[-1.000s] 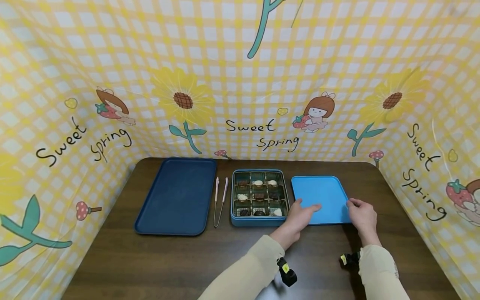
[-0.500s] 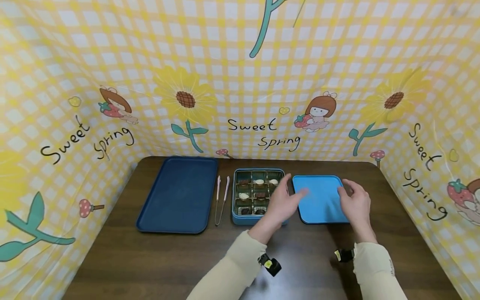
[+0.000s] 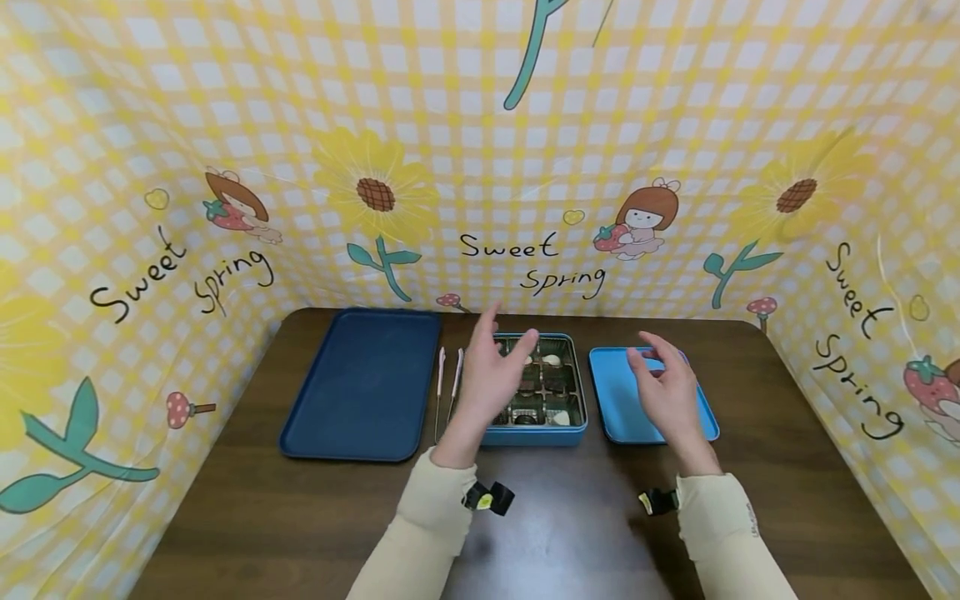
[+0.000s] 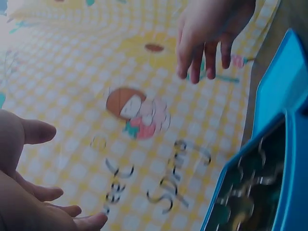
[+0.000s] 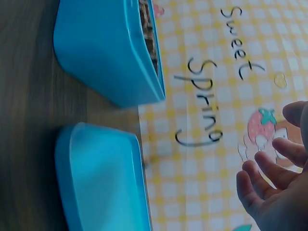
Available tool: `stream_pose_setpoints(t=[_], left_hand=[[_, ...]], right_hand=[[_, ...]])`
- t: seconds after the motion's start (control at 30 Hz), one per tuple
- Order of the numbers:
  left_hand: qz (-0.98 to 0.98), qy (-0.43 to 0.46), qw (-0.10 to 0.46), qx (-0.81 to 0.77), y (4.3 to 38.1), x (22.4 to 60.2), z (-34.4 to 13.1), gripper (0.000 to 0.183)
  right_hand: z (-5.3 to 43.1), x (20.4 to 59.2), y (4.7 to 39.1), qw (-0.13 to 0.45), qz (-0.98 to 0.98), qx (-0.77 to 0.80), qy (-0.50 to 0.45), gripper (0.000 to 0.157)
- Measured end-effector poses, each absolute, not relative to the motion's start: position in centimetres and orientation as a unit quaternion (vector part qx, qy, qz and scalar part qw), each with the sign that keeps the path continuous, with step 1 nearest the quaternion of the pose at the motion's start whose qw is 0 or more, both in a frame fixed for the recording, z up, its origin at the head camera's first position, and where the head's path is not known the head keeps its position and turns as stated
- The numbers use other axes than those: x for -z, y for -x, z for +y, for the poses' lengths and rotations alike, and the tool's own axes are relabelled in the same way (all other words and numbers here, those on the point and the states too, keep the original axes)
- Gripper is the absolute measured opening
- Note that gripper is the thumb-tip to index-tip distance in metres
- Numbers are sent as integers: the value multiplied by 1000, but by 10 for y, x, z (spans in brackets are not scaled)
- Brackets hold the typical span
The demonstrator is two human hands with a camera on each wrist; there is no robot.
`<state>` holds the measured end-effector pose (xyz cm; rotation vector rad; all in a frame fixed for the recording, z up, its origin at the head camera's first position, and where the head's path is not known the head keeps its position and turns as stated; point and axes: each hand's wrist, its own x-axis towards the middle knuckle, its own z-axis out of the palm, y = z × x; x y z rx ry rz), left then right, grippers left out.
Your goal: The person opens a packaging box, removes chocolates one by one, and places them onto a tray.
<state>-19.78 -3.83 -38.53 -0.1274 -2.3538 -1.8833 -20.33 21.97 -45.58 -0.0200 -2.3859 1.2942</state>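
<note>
My left hand (image 3: 489,375) is raised over the left side of a blue box (image 3: 536,436), fingers spread and nothing held. Inside the box a clear divided insert carries several chocolates (image 3: 551,360), dark and white; the hand hides its left column. My right hand (image 3: 667,392) hovers above a light blue lid (image 3: 618,408), fingers relaxed and apart from it. The right wrist view shows the lid (image 5: 108,183) lying inner side up beside the box (image 5: 106,53). Tongs (image 3: 439,392) with pink handles lie left of the box, partly behind the left hand.
A large dark blue tray (image 3: 360,387) lies on the left of the brown wooden table (image 3: 300,517). A yellow checked cloth (image 3: 480,167) with printed flowers and lettering hangs around the back and sides.
My right hand has let go of the lid's right edge and moved left and up. My left hand has moved left from the lid, across the box. Box and lid stay put.
</note>
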Motion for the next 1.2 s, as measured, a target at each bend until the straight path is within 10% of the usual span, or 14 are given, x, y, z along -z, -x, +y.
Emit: stream_pose_setpoints(t=[0.3, 1.2], left_hand=[[-830, -5, 141, 539, 213, 416, -82, 70], [-936, -51, 139, 320, 220, 519, -112, 61]], right_hand=[[184, 469, 211, 158, -844, -512, -24, 48], [154, 529, 219, 52, -857, -511, 31, 52]])
